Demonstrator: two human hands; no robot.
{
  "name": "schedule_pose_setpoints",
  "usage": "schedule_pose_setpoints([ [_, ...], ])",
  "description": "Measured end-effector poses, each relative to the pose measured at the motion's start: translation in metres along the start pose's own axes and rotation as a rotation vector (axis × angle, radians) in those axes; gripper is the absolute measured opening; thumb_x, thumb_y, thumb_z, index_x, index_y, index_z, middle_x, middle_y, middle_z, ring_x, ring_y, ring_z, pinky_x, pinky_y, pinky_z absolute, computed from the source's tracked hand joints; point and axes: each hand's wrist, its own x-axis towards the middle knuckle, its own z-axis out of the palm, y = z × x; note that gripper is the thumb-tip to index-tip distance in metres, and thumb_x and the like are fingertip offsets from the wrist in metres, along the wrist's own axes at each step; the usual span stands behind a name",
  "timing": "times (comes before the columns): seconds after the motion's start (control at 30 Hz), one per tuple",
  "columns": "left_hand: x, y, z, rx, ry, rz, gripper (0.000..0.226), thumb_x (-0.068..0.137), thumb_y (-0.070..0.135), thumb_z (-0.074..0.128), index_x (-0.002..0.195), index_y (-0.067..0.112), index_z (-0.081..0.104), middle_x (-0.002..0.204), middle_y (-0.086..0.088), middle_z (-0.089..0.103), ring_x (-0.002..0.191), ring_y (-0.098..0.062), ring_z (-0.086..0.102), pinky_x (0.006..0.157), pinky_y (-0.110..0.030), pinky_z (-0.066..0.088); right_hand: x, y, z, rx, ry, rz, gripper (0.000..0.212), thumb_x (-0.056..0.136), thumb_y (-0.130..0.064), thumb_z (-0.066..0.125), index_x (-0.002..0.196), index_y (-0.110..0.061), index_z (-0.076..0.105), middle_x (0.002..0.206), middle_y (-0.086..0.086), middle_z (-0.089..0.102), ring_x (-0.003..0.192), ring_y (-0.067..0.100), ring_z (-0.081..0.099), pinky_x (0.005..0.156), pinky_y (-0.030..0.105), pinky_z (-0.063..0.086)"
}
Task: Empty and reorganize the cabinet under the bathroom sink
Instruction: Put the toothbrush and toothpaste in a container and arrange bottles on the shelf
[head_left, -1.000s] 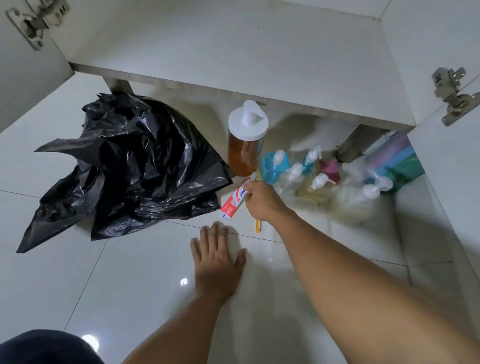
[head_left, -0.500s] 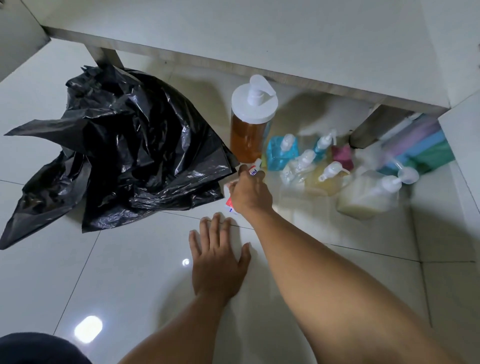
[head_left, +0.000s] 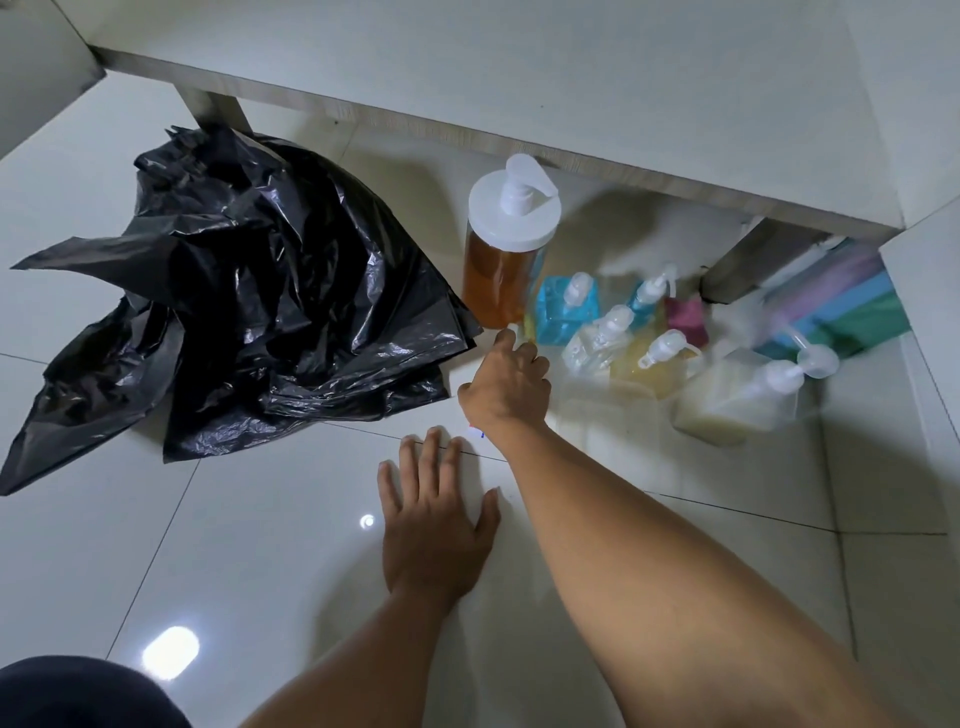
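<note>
My right hand (head_left: 506, 384) reaches over the floor tiles in front of the cabinet, fingers curled round a toothpaste tube (head_left: 475, 432). The hand hides most of the tube; only its end under my wrist and a white tip by my fingers show. It sits just in front of a tall amber pump bottle (head_left: 498, 280). To its right stands a cluster of small pump bottles: blue (head_left: 563, 314), clear (head_left: 595, 345), yellow (head_left: 649, 366) and a large square one with whitish liquid (head_left: 737, 402). My left hand (head_left: 436, 525) lies flat on the tiles, fingers spread.
A crumpled black rubbish bag (head_left: 249, 312) covers the floor at the left. The cabinet's white bottom shelf (head_left: 519, 78) runs across the top on short legs (head_left: 748, 270). Coloured folded items (head_left: 841, 306) sit at the right by the open door.
My right hand has moved the toothpaste tube forward toward the amber bottle and lower over the floor, now covering nearly all of it. The left hand stayed flat on the floor.
</note>
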Motion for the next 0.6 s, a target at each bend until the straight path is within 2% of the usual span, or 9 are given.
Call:
schedule_pose_setpoints([
  [0.13, 0.0, 0.0, 0.0, -0.013, -0.015, -0.004, 0.072, 0.092, 0.059, 0.04, 0.15, 0.018, 0.039, 0.161, -0.005, 0.031, 0.15, -0.031, 0.02, 0.119, -0.055, 0.016, 0.0, 0.001, -0.003, 0.167, -0.035, 0.024, 0.07, 0.08, -0.018, 0.074, 0.137, -0.011, 0.035, 0.127, 0.014, 0.045, 0.113, 0.035, 0.053, 0.086, 0.04, 0.051],
  [0.3, 0.0, 0.0, -0.001, 0.0, -0.023, 0.017, 0.072, 0.094, 0.057, 0.042, 0.155, 0.021, 0.028, 0.16, -0.004, 0.031, 0.148, -0.035, 0.024, 0.117, -0.058, 0.02, -0.003, 0.009, -0.001, 0.341, 0.015, 0.041, 0.045, 0.088, -0.01, 0.067, 0.126, -0.009, 0.044, 0.124, 0.014, 0.051, 0.111, 0.035, 0.058, 0.089, 0.039, 0.051],
  [0.37, 0.0, 0.0, -0.003, 0.036, -0.041, 0.055, 0.071, 0.096, 0.056, 0.039, 0.157, 0.025, 0.021, 0.162, -0.003, 0.028, 0.146, -0.04, 0.025, 0.115, -0.061, 0.019, -0.004, 0.012, -0.001, 0.384, 0.041, 0.06, 0.035, 0.089, -0.006, 0.063, 0.121, -0.01, 0.048, 0.121, 0.014, 0.049, 0.107, 0.036, 0.058, 0.085, 0.037, 0.05],
  [0.47, 0.0, 0.001, -0.006, 0.066, -0.061, 0.08, 0.066, 0.099, 0.054, 0.035, 0.158, 0.029, 0.021, 0.163, 0.0, 0.026, 0.146, -0.044, 0.023, 0.114, -0.064, 0.017, -0.005, 0.015, 0.001, 0.404, 0.013, 0.072, 0.025, 0.091, -0.002, 0.058, 0.113, -0.013, 0.056, 0.116, 0.012, 0.048, 0.097, 0.035, 0.059, 0.081, 0.035, 0.05],
  [0.53, 0.0, 0.001, -0.007, 0.079, -0.074, 0.089, 0.063, 0.1, 0.053, 0.033, 0.158, 0.029, 0.023, 0.163, 0.003, 0.026, 0.146, -0.044, 0.021, 0.114, -0.064, 0.016, -0.004, 0.014, 0.002, 0.435, -0.001, 0.094, 0.02, 0.09, -0.003, 0.058, 0.107, -0.011, 0.062, 0.114, 0.013, 0.056, 0.097, 0.033, 0.061, 0.082, 0.034, 0.052],
  [0.6, 0.0, 0.001, -0.006, 0.086, -0.084, 0.092, 0.061, 0.101, 0.053, 0.03, 0.157, 0.029, 0.025, 0.163, 0.006, 0.026, 0.147, -0.044, 0.019, 0.115, -0.064, 0.014, -0.004, 0.012, 0.001, 0.472, 0.008, 0.119, 0.014, 0.087, -0.011, 0.063, 0.1, -0.007, 0.065, 0.107, 0.013, 0.066, 0.095, 0.031, 0.065, 0.078, 0.033, 0.054],
])
